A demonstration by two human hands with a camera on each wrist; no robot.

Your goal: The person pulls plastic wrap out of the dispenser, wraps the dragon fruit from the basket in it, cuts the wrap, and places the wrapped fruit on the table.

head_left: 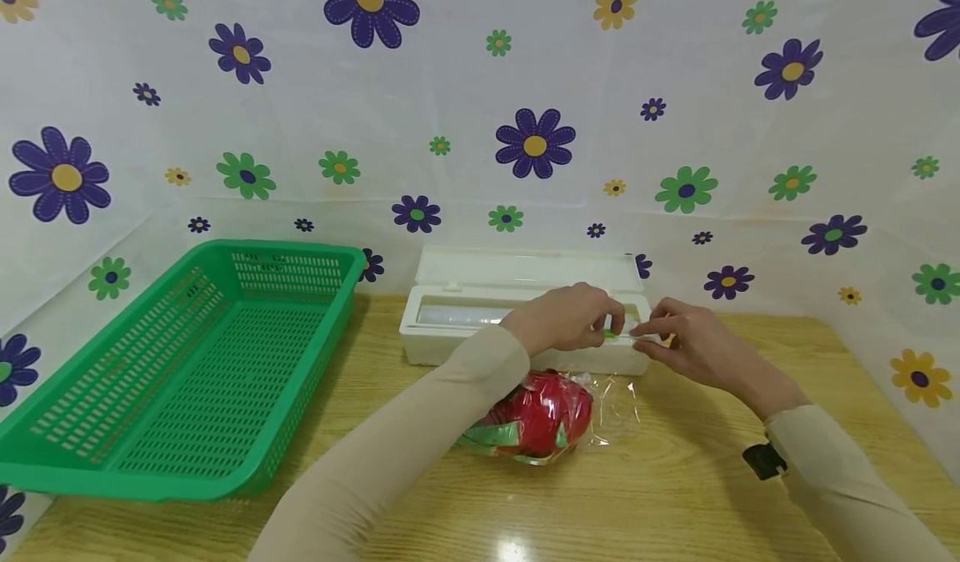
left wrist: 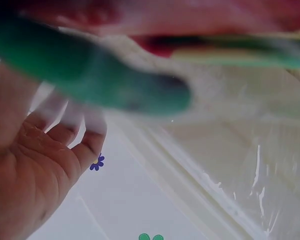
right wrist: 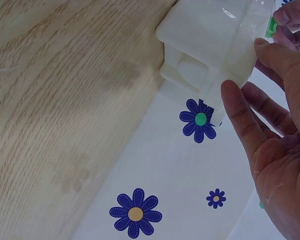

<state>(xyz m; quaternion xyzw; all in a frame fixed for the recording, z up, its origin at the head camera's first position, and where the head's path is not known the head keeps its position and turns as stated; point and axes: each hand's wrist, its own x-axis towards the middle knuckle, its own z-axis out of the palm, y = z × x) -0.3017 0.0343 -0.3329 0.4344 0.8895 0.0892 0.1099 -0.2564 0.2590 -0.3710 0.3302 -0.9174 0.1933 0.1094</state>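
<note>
A white plastic-wrap dispenser box (head_left: 450,347) stands with its lid up, and a roll of clear film (head_left: 457,316) lies inside. My left hand (head_left: 566,316) reaches over its front edge and pinches a small green slide cutter (head_left: 610,333) near the right end. Next to it my right hand (head_left: 693,345) grips the box's right end corner between thumb and fingers; the box end (right wrist: 210,35) shows in the right wrist view. Below my left forearm lies a red dragon fruit (head_left: 551,412) with green scales, under clear film. The left wrist view shows it blurred and close.
A green perforated plastic basket (head_left: 217,378) stands at the left of the wooden table (head_left: 637,495). Behind the box rises a white flower-print cloth (head_left: 450,87). Loose clear film (head_left: 615,403) spreads to the right of the fruit.
</note>
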